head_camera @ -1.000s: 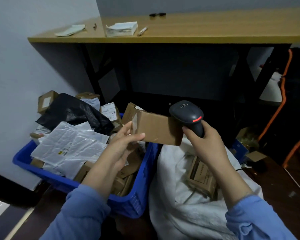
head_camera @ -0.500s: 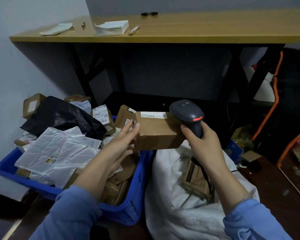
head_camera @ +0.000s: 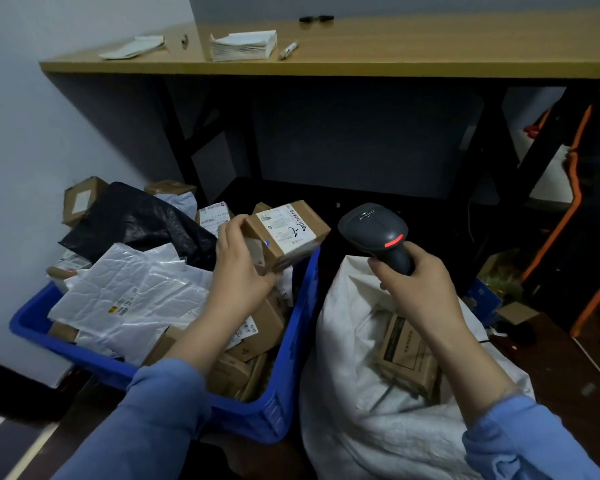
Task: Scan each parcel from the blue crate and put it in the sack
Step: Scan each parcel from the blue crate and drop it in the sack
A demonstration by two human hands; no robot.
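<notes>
The left hand [head_camera: 243, 271] has its grip closed round the near end of a small cardboard parcel [head_camera: 284, 233], fingers curled over the top edge and thumb below. It holds the parcel tilted above the far right corner of the blue crate [head_camera: 250, 417], white label facing up. The right hand [head_camera: 416, 289] has its grip wrapped tight round the handle of a black scanner [head_camera: 378, 233], whose head sits just right of the parcel without touching it, over the open white sack [head_camera: 343, 393]. A brown box [head_camera: 409, 355] lies in the sack. The crate is heaped with white mailers [head_camera: 129, 299], cardboard boxes and a black bag [head_camera: 136, 220]. Behind stands a wooden table [head_camera: 430, 50] carrying a stack of papers [head_camera: 243, 46] and a pen [head_camera: 288, 50], against a pale wall [head_camera: 49, 133].
</notes>
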